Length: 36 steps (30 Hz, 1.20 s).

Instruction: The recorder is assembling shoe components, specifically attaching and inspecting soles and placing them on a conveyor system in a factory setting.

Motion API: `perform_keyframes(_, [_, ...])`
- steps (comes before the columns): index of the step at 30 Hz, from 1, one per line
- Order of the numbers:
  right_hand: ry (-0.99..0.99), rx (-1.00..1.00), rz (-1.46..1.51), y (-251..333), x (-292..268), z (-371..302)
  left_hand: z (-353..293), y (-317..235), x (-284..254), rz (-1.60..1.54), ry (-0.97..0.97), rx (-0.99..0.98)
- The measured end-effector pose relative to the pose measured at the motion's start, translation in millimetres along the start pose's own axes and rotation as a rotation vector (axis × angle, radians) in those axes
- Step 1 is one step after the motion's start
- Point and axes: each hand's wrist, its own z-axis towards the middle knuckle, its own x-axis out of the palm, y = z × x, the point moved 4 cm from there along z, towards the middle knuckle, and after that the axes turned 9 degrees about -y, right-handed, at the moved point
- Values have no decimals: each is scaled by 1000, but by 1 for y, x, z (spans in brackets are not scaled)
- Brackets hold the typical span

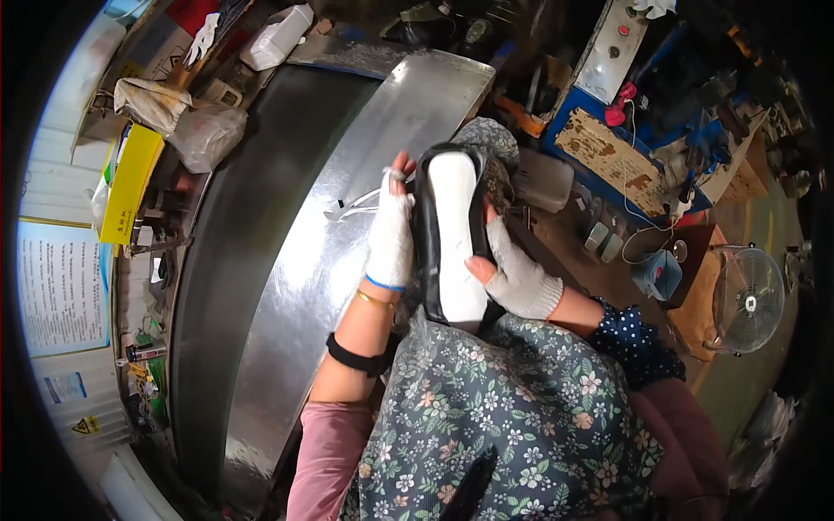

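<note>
A black shoe upper (425,234) with a white insole (453,234) facing up is in front of my body, its long side running away from me. My right hand (519,273), in a white fingerless glove, grips its right side with the thumb on the white insole and the other fingers partly hidden. My left hand (391,230), in a similar glove, lies along the left side of the shoe with its fingers stretched away from me; its thumb is hidden. Beyond my left fingers, thin white cords (358,205) rest on the shiny metal surface.
A dark conveyor belt (228,252) curves along the left beside the metal table (300,260). A floral cloth (495,408) covers my lap. Right of me are a clear plastic tub (543,181), a blue machine (569,117), a blue basket (658,273) and a fan (749,302).
</note>
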Motion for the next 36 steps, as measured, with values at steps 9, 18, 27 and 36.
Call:
perform_keyframes(9, [0, 312, 541, -27, -21, 82, 12, -18, 25, 309, 245, -34])
perform_keyframes(18, [201, 6, 385, -10, -12, 109, -8, -50, 23, 932, 175, 373])
perform_keyframes(27, [386, -240, 457, -6, -13, 129, -3, -37, 10, 788, 204, 311])
perform_keyframes(36, [362, 46, 716, -5, -10, 126, -2, -33, -5, 755, 230, 121])
